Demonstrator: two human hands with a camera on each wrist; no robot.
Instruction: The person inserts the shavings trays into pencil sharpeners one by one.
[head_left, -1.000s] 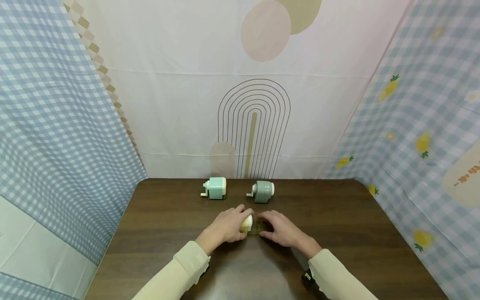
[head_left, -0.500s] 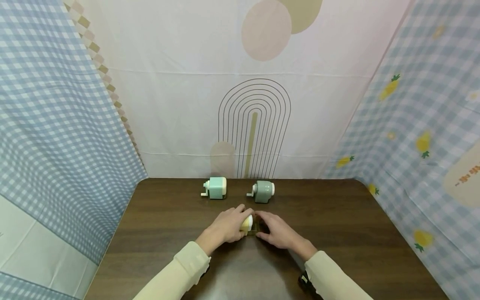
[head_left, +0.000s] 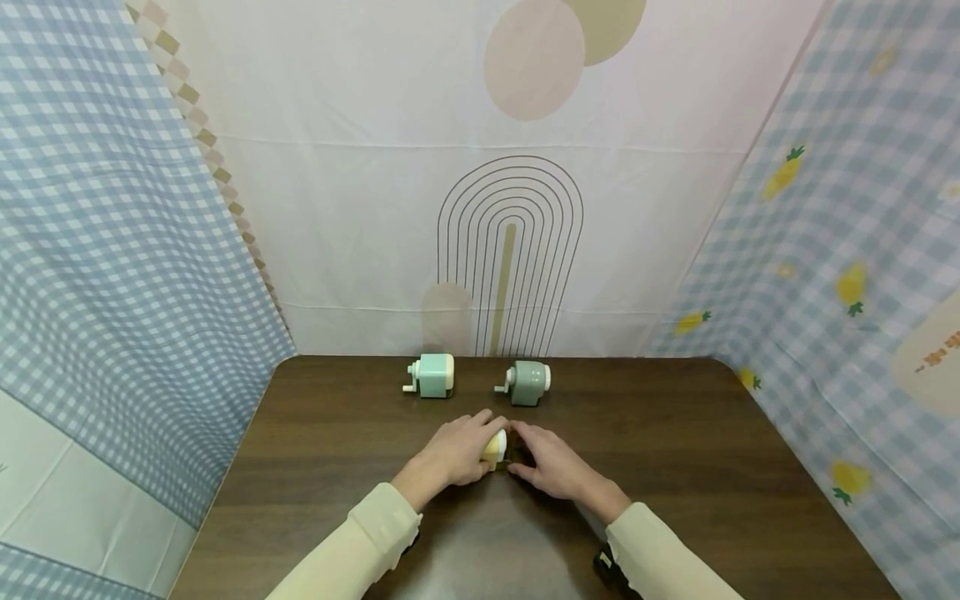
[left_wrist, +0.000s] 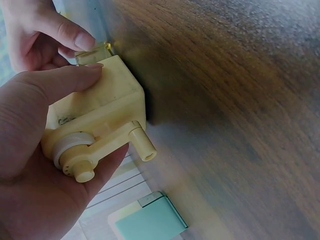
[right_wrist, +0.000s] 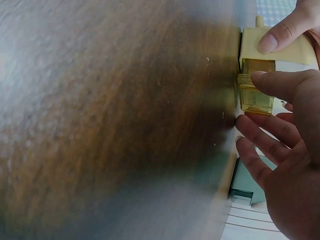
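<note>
My left hand (head_left: 457,450) grips a yellow hand-crank pencil sharpener (left_wrist: 120,95), thumb along one side and the other fingers around the far side. Its crank (left_wrist: 142,145) points away from the right hand. From the opposite end sticks out a see-through yellow shavings drawer (right_wrist: 256,100), partly inside the body. My right hand (head_left: 558,462) pinches this drawer, with the thumb (right_wrist: 267,82) on one side and fingertips at the other. The sharpener is low over the brown table (head_left: 337,467); in the head view the fingers hide much of it.
Behind the hands, near the table's back edge, stand a mint pencil sharpener (head_left: 433,377) and a grey-green one (head_left: 528,383), both with cranks to the left. A white patterned cloth (head_left: 360,250) hangs behind, with checked cloths at both sides.
My right hand has moved left toward the sharpener and taken hold of the drawer, and less of the drawer shows outside the body. The left hand has stayed put.
</note>
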